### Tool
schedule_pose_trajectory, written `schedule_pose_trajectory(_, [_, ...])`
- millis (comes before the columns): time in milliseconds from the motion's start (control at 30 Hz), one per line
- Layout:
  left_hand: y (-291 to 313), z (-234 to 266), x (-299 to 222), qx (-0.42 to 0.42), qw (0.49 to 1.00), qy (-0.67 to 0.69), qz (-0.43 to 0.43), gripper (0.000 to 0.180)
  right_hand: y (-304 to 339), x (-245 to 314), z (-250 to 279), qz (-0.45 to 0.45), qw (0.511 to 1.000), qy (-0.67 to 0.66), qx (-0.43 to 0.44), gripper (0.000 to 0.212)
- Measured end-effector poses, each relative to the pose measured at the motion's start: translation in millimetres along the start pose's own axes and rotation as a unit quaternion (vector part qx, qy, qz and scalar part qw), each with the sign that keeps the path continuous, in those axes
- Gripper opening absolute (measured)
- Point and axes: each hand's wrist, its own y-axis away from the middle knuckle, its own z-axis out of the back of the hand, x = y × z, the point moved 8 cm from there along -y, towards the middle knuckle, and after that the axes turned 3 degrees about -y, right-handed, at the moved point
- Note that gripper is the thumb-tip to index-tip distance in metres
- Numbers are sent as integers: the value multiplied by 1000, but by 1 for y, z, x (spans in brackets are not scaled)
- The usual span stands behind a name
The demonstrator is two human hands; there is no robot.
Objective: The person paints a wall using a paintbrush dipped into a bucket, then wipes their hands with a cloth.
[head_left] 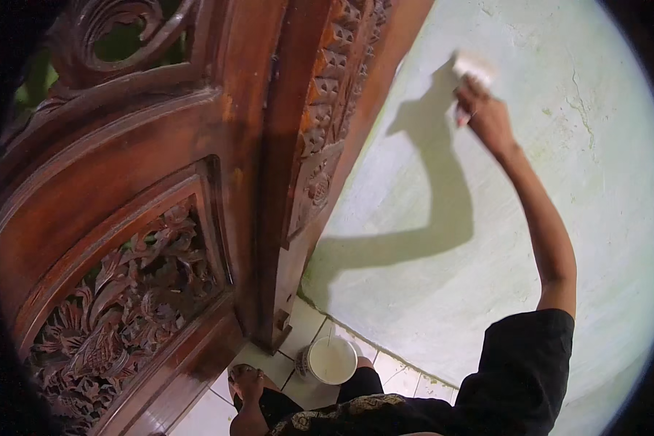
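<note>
My right hand [485,116] is raised high on the pale green wall [516,196], wrapped round the handle of a paintbrush [475,68]. The brush head is white and slightly blurred, and it lies against or very close to the wall. Down at the lower left is my left hand [248,384], beside my leg and left of a bucket. Its fingers are small and dim, and I cannot make out their pose. The round white bucket [304,361] stands low near the wall's foot, with white paint [333,360] inside.
A dark brown carved wooden door [123,174] fills the left side, next to its carved frame [320,109]. White floor tiles [305,325] show below. Cracks [583,109] run down the wall at right. My arm's shadow [443,189] falls on the wall.
</note>
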Motion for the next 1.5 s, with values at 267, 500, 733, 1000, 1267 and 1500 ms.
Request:
schedule_pose_trajectory(267, [-17,-29,23,-61,997,40,-18,54,27,76,54,159,930,-309,122,8])
schedule_pose_trajectory(500, [-16,-34,22,43,999,-16,-9,62,-70,-133,208,-9,992,-26,-121,9])
schedule_pose_trajectory(733, [-19,-20,3,-42,999,-3,-28,47,-42,-135,219,-72,967,131,-207,16])
schedule_pose_trajectory(1000, [-19,-38,26,-46,990,133,0,35,12,-28,159,4,993,-103,55,4])
schedule_pose_trajectory(1267, [-35,-109,66,-41,988,141,-49,55,-43,-160,221,6,980,-195,-47,4])
schedule_pose_trajectory(1500, [-18,-43,14,-6,993,-105,-61,71,-39,-163,228,-50,982,84,-159,16])
